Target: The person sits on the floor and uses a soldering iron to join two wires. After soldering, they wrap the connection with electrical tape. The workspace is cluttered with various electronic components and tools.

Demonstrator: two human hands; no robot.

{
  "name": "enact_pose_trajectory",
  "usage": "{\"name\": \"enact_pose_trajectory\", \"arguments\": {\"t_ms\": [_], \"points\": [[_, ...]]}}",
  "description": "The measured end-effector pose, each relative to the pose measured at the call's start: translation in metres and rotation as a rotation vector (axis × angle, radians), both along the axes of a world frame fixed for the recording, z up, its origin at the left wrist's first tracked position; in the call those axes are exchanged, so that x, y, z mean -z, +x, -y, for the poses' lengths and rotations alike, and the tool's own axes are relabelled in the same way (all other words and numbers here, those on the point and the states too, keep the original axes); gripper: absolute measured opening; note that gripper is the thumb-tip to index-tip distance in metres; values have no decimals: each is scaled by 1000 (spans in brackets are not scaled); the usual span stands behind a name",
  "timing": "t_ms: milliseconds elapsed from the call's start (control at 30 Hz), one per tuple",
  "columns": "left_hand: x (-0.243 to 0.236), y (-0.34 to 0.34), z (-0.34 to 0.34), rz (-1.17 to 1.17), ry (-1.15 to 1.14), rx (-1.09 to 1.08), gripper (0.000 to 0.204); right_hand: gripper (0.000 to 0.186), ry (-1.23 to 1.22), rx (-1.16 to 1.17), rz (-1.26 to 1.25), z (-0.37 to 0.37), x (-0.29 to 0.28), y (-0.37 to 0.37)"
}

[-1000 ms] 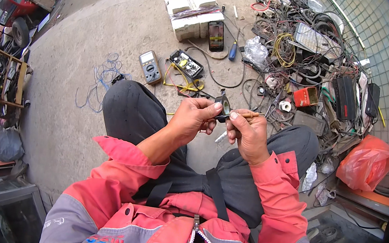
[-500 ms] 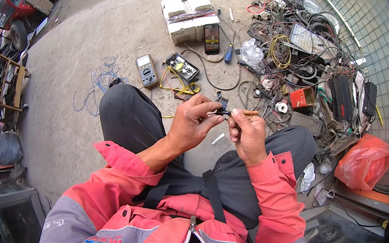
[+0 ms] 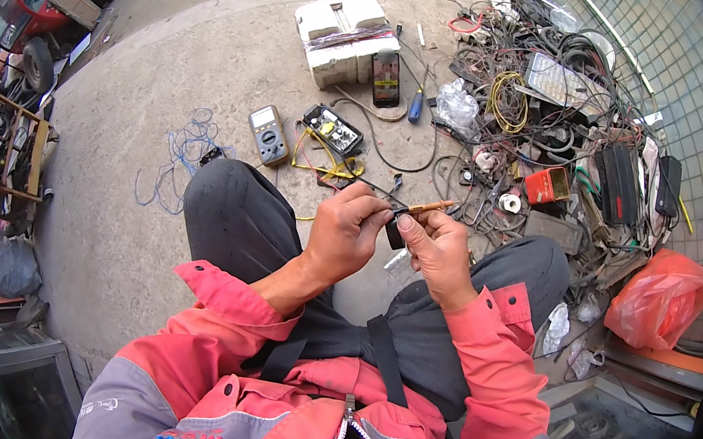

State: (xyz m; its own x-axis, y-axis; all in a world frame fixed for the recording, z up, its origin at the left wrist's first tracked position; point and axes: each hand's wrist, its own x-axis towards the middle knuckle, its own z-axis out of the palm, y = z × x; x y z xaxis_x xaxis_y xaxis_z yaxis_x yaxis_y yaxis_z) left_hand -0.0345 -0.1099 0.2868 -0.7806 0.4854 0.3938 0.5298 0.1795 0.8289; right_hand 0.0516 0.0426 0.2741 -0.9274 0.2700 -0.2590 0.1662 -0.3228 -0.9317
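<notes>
In front of my knees, my left hand (image 3: 343, 229) and my right hand (image 3: 443, 255) meet, fingertips almost touching. A small black part (image 3: 394, 233) hangs between them, pinched by my left fingers and touched by my right thumb. My right hand is closed on a slim orange-brown rod-like tool (image 3: 432, 206), its tip pointing right and away; its exact kind is unclear. Just beyond lie an opened device with an exposed circuit board (image 3: 333, 130), yellow leads (image 3: 348, 168) beside it, and a grey multimeter (image 3: 269, 136).
A phone (image 3: 386, 79) leans on a white foam block (image 3: 345, 39); a blue-handled screwdriver (image 3: 416, 106) lies beside it. Tangled cables and scrap (image 3: 520, 104) fill the right, with a red plastic bag (image 3: 664, 299) nearer. Blue wire (image 3: 190, 152) lies left, on concrete.
My right hand has moved left and closer to my left hand. The small black part has shifted from above my fingertips to below them. The orange-brown tool now slants more upward.
</notes>
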Motion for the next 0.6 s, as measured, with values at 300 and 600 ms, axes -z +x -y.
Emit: {"name": "enact_pose_trajectory", "arguments": {"t_ms": [300,600], "points": [[2,-4,3,162,-3,-62,5,21,297,-61,-95,7,10,0],[7,-7,6,400,-24,-80,9,29,241,-156,19,1,-11,3]]}}
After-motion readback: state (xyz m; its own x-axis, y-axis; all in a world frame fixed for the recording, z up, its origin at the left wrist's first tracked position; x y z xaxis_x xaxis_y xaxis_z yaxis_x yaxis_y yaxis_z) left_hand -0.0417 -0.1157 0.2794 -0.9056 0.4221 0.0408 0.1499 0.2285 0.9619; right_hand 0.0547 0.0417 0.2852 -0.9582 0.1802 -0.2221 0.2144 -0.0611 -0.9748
